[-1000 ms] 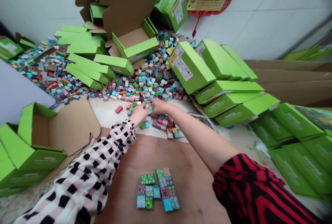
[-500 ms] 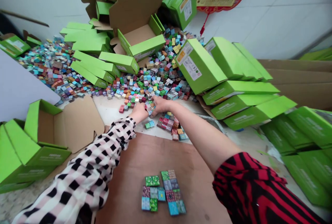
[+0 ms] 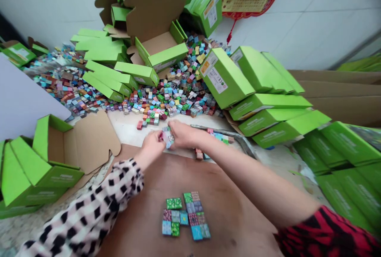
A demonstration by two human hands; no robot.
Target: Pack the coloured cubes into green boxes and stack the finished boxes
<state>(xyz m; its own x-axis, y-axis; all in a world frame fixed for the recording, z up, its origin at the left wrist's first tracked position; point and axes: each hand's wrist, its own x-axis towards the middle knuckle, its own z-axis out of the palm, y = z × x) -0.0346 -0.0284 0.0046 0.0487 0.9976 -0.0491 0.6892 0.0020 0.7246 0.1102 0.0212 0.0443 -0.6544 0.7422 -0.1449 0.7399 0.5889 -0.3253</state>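
Small printed cubes (image 3: 168, 138) are held in a cluster between my two hands, above the near edge of the white surface. My left hand (image 3: 151, 146) is closed, its fingertips pinching the cluster's left side near a dark pink cube. From the right, my right hand (image 3: 182, 134) closes around the other side; its curled fingers partly hide the cubes. Nearer to me on the brown board (image 3: 143, 217) lie two flat groups of cubes, a stepped one (image 3: 175, 216) and a two-wide strip (image 3: 196, 215). More cubes (image 3: 220, 136) lie beyond my right forearm, partly covered by it.
A large heap of loose cubes (image 3: 178, 90) spreads across the back. Green boxes (image 3: 226, 76) are stacked on the right, with more boxes (image 3: 38, 173) at the left. An open box (image 3: 168, 54) stands on the heap. A red hanging (image 3: 256, 5) is on the wall.
Both hands have come nearer to me with the cubes, and my left hand has shifted left. The small pair of cubes below my hands no longer shows. The view has shifted slightly.
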